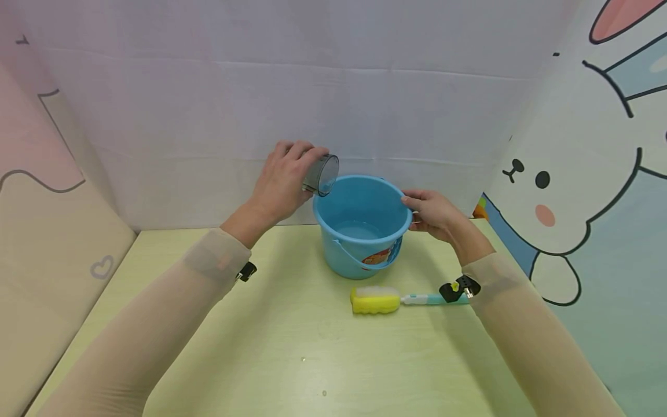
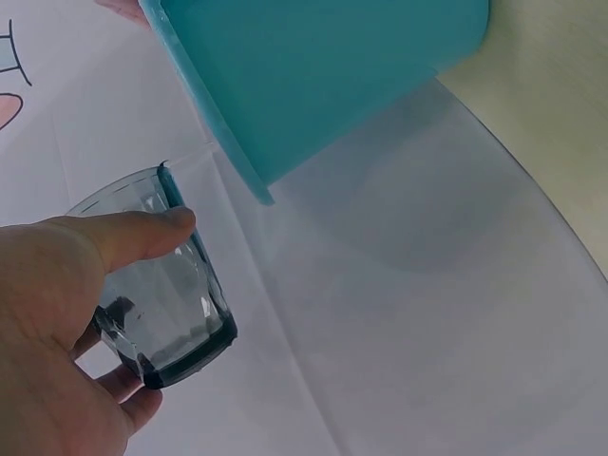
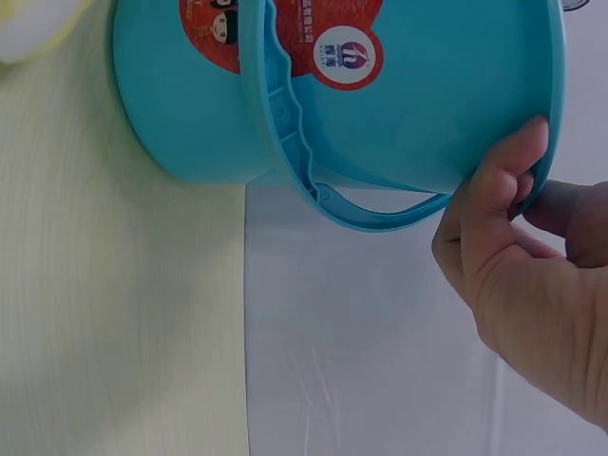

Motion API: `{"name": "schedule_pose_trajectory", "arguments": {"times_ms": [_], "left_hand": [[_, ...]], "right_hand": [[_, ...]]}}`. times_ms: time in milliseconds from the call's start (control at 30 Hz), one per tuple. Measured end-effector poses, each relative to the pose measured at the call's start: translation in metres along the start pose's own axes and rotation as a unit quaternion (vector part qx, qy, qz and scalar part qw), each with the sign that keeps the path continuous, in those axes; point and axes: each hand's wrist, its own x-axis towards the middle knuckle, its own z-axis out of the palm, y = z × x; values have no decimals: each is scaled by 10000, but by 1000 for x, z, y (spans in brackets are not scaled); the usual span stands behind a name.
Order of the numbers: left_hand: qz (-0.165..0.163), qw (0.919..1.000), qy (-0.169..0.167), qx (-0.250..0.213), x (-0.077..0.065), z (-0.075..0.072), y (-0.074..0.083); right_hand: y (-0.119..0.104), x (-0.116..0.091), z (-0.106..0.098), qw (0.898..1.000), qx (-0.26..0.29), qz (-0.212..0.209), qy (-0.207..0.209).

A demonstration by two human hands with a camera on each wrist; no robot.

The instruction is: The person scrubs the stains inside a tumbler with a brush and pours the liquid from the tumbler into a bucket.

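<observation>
A blue plastic bucket (image 1: 339, 249) stands upright near the back of the table, with some water (image 1: 359, 229) at its bottom. My left hand (image 1: 285, 176) grips a clear, greyish drinking glass (image 2: 176, 285), tilted on its side with its mouth toward the bucket, close by the left rim. Thumb and fingers wrap the glass in the left wrist view. On the other side, my right hand (image 3: 532, 266) pinches the bucket's right rim between thumb and fingers. The bucket's handle (image 3: 366, 218) hangs down over its front, beside a red label (image 3: 323, 38).
In front of the bucket lies a brush (image 1: 375, 301) with a yellow and white sponge head and a pale blue handle, partly hidden by the right wrist camera. A white cloth (image 1: 208, 116) rises behind the table (image 1: 260, 347). Printed panels flank both sides.
</observation>
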Motion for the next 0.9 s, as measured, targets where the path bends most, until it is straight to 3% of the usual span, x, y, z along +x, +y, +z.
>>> {"name": "schedule_pose_trajectory", "arguments": {"times_ms": [900], "left_hand": [[153, 9998, 29, 93, 1, 2, 1]], "right_hand": [[1, -2, 0, 10000, 28, -38, -30]]}}
